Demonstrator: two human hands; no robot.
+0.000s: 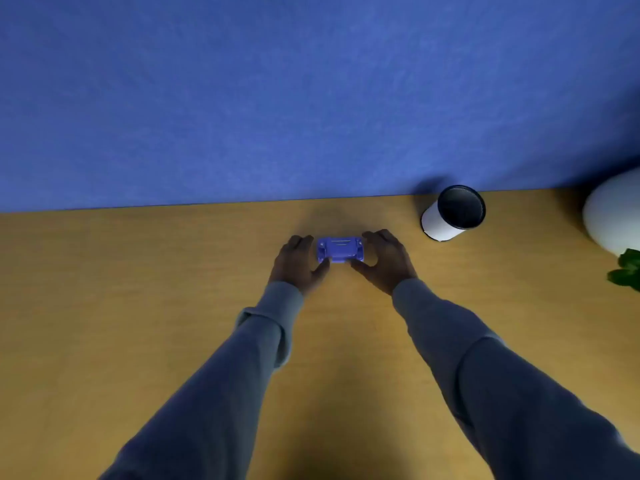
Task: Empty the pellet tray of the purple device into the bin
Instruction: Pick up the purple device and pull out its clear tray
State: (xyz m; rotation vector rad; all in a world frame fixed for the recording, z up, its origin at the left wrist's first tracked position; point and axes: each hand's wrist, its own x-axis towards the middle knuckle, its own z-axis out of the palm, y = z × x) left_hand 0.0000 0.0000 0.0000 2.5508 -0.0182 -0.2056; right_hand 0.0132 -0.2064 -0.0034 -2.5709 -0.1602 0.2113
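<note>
A small purple device (340, 250) lies flat on the wooden table (138, 306), near its far edge. My left hand (298, 265) cups the device's left end, thumb at its near corner and fingers at the far side. My right hand (386, 259) cups the right end the same way. Both hands touch the device, which rests on the table. The pellet tray cannot be told apart from the body. A white cylindrical bin (450, 214) with a dark inside stands open to the right, near the back edge.
A blue wall (311, 98) rises straight behind the table. At the far right sit a large white rounded object (614, 213) and some green leaves (628, 270). Grey sleeves cover both forearms.
</note>
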